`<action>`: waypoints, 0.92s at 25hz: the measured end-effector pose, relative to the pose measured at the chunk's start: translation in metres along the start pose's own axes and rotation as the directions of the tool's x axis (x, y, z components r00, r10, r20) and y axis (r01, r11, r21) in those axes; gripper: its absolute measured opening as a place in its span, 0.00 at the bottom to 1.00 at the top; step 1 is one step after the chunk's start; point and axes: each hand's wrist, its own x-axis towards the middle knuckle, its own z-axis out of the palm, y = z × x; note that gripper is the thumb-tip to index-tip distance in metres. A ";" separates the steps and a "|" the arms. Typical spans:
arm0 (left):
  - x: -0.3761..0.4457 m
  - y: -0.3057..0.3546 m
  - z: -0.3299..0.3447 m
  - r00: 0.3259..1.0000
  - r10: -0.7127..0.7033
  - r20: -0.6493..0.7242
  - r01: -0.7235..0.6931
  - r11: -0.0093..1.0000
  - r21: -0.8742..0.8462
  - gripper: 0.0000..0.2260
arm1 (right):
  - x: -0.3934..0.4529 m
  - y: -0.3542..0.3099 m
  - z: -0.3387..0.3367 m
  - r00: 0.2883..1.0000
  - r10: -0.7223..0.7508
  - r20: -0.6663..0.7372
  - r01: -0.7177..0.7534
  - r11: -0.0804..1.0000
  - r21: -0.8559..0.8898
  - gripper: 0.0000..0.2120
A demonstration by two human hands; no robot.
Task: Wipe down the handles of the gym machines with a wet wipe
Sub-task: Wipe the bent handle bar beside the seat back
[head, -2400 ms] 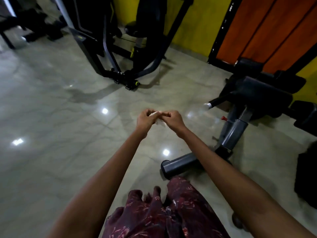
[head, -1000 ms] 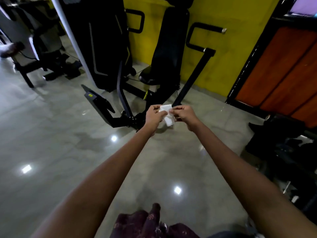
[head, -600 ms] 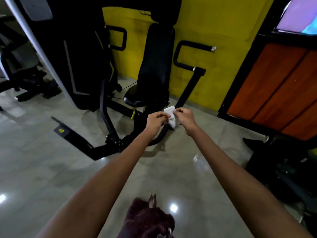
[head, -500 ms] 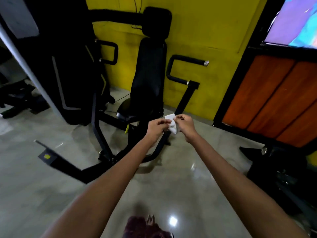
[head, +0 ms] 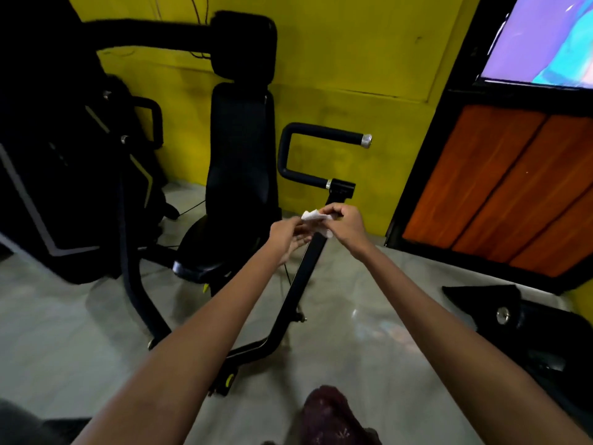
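At frame centre, right hand pinches the wet wipe, left hand supporting it with relaxed fingers; wrap it fully round the U-shaped handle above for an even wipe.

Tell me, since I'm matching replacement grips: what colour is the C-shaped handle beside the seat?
Black, with a silver end cap; the head view shows the handle clearly against the yellow wall.
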 end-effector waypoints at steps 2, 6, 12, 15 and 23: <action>0.029 0.012 0.014 0.999 -0.014 0.049 0.021 0.989 -0.143 0.09 | 0.034 0.006 -0.004 0.995 -0.097 0.039 0.101 0.989 -0.104 0.06; 0.086 0.036 0.041 0.991 0.084 0.106 -0.070 0.989 -0.127 0.05 | 0.103 0.020 -0.013 0.991 -0.070 0.113 0.074 0.997 -0.031 0.09; 0.146 0.063 0.054 0.974 0.176 0.145 -0.179 0.984 0.003 0.04 | 0.168 0.030 -0.018 0.967 0.219 0.130 -0.249 0.920 0.304 0.09; 0.174 0.077 0.061 0.954 0.214 0.211 -0.244 0.962 0.127 0.06 | 0.187 0.029 -0.019 0.953 0.245 0.179 -0.288 0.917 0.275 0.07; 0.238 0.114 0.065 0.904 0.231 0.360 -0.331 0.911 0.246 0.10 | 0.240 0.026 -0.003 0.950 0.297 -0.098 -0.256 0.918 0.303 0.07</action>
